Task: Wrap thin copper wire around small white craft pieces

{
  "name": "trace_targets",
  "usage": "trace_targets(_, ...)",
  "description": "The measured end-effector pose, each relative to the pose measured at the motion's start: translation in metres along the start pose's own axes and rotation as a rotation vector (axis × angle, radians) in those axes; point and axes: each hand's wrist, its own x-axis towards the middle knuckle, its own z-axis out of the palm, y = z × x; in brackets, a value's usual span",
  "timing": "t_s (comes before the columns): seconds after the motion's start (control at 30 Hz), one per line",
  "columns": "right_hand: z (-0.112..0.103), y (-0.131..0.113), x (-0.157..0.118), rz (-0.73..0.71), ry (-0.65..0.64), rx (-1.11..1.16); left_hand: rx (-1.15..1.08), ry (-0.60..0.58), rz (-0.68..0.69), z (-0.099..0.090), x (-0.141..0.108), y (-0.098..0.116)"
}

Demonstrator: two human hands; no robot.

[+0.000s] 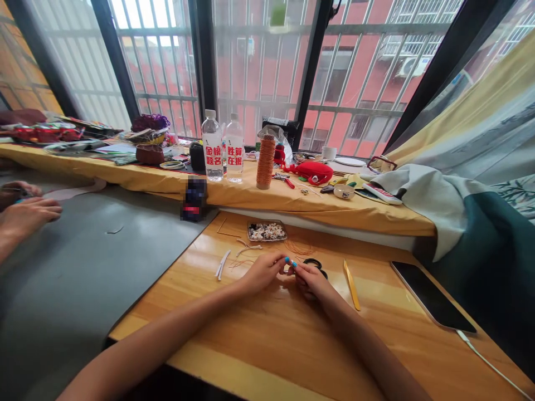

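Left hand and right hand meet fingertip to fingertip mid-table, each grip pinched shut on something too small to tell | bare wood toward the near edge | two bottles on the ledge | one tray of beads just beyond the hands | one phone right

The item pinched between the fingertips of the left hand and the right hand is too small to identify. The scissors, at 12 o'clock from the right hand, are partly hidden behind it. A blurred patch conceals an object at 10 o'clock. Another person's hands are cut off at the 9 o'clock edge. The phone cable exits the frame at 4 o'clock.
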Motion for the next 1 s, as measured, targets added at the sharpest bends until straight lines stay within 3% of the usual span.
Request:
trace_targets(0.13,0.001,0.008,-0.002,-0.098,-0.027,-0.051,0.016,0.08,-0.029,0.0,0.0,-0.004)
trace_targets(0.3,-0.001,0.008,-0.004,-0.129,-0.116,-0.046,-0.021,-0.061,0.145,-0.002,0.0,-0.005)
trace_targets(0.5,-0.003,0.005,-0.006,-0.08,-0.114,0.026,0.041,-0.061,0.213,-0.001,-0.002,-0.006)
trace_targets(0.83,-0.01,0.005,-0.007,-0.109,-0.231,0.029,-0.153,0.056,0.062,-0.001,0.002,-0.013)
trace_targets(1.0,-0.011,0.007,-0.009,-0.168,-0.276,-0.015,-0.316,0.016,-0.038,-0.001,0.004,-0.012)
